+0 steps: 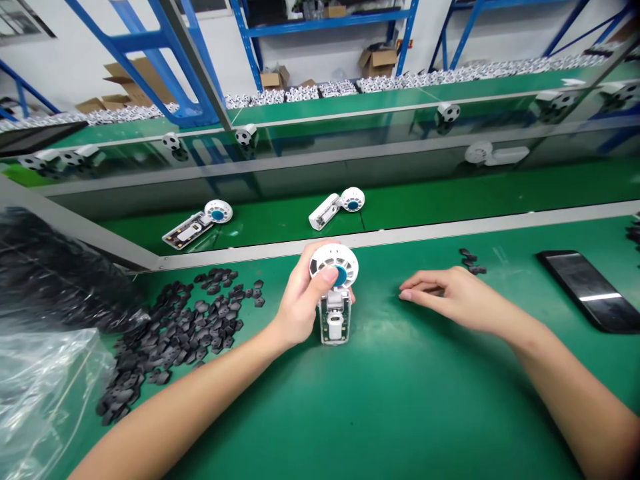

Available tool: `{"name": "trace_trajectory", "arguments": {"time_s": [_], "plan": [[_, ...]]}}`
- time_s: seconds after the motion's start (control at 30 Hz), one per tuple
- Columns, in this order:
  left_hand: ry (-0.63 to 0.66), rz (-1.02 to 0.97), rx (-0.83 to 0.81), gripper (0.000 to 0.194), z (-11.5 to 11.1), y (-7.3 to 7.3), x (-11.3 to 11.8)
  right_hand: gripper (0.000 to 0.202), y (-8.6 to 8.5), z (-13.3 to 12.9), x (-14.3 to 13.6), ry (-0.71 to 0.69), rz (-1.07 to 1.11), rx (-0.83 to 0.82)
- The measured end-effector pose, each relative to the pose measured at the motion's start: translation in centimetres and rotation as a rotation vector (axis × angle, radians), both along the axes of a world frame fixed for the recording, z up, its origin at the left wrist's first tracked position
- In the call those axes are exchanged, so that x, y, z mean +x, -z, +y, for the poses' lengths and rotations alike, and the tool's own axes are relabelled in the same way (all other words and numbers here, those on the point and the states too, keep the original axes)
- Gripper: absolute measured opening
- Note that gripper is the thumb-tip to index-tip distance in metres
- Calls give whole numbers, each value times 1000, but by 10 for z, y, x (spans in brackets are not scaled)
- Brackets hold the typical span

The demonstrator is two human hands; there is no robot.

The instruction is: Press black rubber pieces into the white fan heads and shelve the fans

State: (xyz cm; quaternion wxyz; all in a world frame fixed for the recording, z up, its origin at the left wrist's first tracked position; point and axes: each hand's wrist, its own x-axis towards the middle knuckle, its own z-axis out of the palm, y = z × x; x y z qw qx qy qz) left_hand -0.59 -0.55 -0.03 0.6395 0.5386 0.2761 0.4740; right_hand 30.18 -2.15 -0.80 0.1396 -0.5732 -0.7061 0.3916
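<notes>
My left hand grips a small handheld fan near the middle of the bench, its thumb pressed on the blue centre of the round white head. The fan's short handle has a clear casing with a white part inside, and its lower end points toward me. A black patch shows on the left side of the head. To the right, my right hand hovers low over the green bench, thumb and forefinger brought together. Whatever might be between those fingertips is hidden. Close to this hand lie a few black pentagon pieces.
A pile of black pentagon pieces spreads at left beside a clear plastic bag. Two similar fans lie on the green conveyor beyond a metal rail. A black phone rests at right.
</notes>
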Motion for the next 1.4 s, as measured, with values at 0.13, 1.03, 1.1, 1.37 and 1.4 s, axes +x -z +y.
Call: {"name": "trace_trajectory", "arguments": {"time_s": [0.13,1.03,1.1,1.37,1.4], "plan": [[-19,-8,-107,39,4,0,2,31,1,0,1,-14,-25,26],[-13,628,344,68,-10,-38,-3,22,-38,-37,-49,253,657,10],[-17,690,441,71,-14,-29,2,16,-40,-45,-60,233,739,17],[-76,863,582,68,-22,-14,10,9,-42,-58,-76,282,667,51],[-80,894,571,68,-25,-14,10,10,-43,-59,-76,285,645,53]]}}
